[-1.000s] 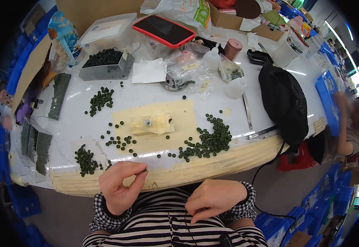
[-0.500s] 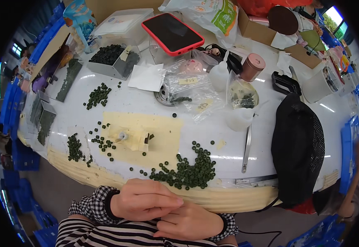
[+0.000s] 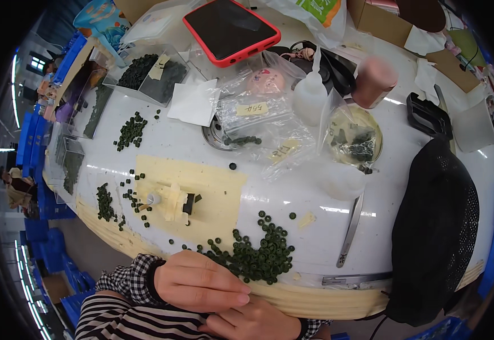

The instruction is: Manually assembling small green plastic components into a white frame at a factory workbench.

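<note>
At the near table edge my left hand is closed, thumb pressed against fingers, and overlaps my right hand. My right hand curls just below it, its fingers partly covered. Whatever the fingertips hold, if anything, is hidden. Right beyond my hands lies a heap of small dark green ribbed discs. Behind it a small jig wrapped in cream tape, with a pale round post and a dark block, stands on a yellow sheet. Smaller groups of green discs lie to the left.
A phone in a red case rests on boxes at the back. Nearby are a bin of black pieces, clear bags and a white squeeze bottle. Steel tweezers and a black mesh bag lie right.
The view has tilted and come closer, so table things appear shifted and larger. My hands stay together at the table edge, with my right hand slightly lower in the picture.
</note>
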The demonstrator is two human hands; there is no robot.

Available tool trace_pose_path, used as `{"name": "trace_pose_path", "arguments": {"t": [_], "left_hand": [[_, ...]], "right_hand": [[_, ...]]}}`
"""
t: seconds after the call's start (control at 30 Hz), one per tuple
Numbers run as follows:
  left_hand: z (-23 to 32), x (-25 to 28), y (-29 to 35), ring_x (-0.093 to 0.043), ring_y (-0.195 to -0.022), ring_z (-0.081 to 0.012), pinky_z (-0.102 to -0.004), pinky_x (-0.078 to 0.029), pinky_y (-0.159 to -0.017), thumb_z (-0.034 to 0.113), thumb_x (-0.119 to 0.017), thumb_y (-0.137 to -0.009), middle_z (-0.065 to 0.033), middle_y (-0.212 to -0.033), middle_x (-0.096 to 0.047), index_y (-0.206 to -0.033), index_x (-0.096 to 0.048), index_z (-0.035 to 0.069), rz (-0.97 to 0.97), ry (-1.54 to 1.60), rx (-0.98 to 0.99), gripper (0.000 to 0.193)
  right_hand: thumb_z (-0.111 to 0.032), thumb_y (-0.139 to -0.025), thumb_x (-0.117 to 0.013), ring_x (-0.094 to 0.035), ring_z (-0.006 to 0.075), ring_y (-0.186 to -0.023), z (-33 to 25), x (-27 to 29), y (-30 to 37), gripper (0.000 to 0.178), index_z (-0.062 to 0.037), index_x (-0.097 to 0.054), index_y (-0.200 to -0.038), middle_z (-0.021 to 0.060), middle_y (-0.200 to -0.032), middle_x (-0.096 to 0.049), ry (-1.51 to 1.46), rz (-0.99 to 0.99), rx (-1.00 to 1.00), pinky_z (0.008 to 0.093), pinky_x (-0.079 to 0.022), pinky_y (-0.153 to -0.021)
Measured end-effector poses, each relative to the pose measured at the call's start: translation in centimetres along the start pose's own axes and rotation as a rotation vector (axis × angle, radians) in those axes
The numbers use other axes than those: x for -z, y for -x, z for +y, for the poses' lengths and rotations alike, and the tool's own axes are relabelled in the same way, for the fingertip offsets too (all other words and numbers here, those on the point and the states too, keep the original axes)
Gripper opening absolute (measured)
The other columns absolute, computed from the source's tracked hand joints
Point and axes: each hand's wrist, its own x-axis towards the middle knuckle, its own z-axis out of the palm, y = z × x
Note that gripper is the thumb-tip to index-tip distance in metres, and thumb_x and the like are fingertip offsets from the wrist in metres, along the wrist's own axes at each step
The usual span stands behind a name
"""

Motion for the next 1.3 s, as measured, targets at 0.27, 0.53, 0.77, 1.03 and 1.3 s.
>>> {"name": "trace_pose_path", "arguments": {"t": [0.27,0.53,0.77,1.03,1.3], "left_hand": [[0.0,0.3,-0.2,-0.072,-0.077,-0.0244,-0.0282,-0.060,-0.064,-0.003,-0.073,-0.078,-0.0181,-0.093,-0.071,-0.093,-0.071,-0.005,-0.028,0.016,-0.014,0.015],[0.0,-0.1,0.3,-0.071,-0.082,-0.0278,-0.0312,-0.060,-0.069,-0.001,-0.062,-0.086,-0.0213,-0.100,-0.069,-0.102,-0.069,-0.008,-0.001,0.049,-0.018,0.019],[-0.1,-0.1,0.3,-0.071,-0.082,-0.0273,-0.0310,-0.060,-0.068,0.000,-0.063,-0.086,-0.0203,-0.100,-0.069,-0.103,-0.069,-0.007,-0.003,0.026,-0.022,0.019],[0.5,-0.2,0.4,-0.072,-0.076,-0.0233,-0.0276,-0.059,-0.064,-0.004,-0.074,-0.076,-0.0175,-0.094,-0.072,-0.098,-0.070,-0.004,0.067,-0.031,0.045,0.023],[2.3,-0.8,3.0,-0.073,-0.086,-0.0232,-0.0297,-0.059,-0.074,-0.014,-0.069,-0.079,-0.0198,-0.094,-0.072,-0.103,-0.068,-0.006,0.462,0.464,0.455,0.026]], "right_hand": [[-0.014,-0.070,-0.067,-0.059,0.0230,-0.070,0.2,0.0,0.0,0.014,-0.0054,-0.057,-0.071,0.0074,-0.070,-0.058,0.015,0.008,0.024,0.0334,-0.049,-0.064],[-0.014,-0.071,-0.067,-0.059,0.0233,-0.072,0.1,-0.1,-0.1,0.013,-0.0052,-0.057,-0.072,0.0077,-0.071,-0.059,0.009,0.022,0.017,0.0337,-0.049,-0.067],[-0.014,-0.071,-0.067,-0.059,0.0235,-0.073,0.1,-0.2,0.2,0.014,-0.0050,-0.057,-0.072,0.0082,-0.072,-0.059,0.000,0.011,0.001,0.0336,-0.049,-0.067],[-0.025,-0.084,-0.069,-0.057,0.0208,-0.061,0.0,-0.5,0.3,0.030,-0.0056,-0.050,-0.072,0.0057,-0.064,-0.052,-0.003,-0.035,-0.014,0.0322,-0.048,-0.060],[-0.025,-0.082,-0.075,-0.054,0.0200,-0.057,-0.2,0.0,-0.2,0.031,-0.0091,-0.052,-0.069,0.0018,-0.062,-0.050,0.016,-0.201,-0.030,0.0325,-0.045,-0.053]]}}
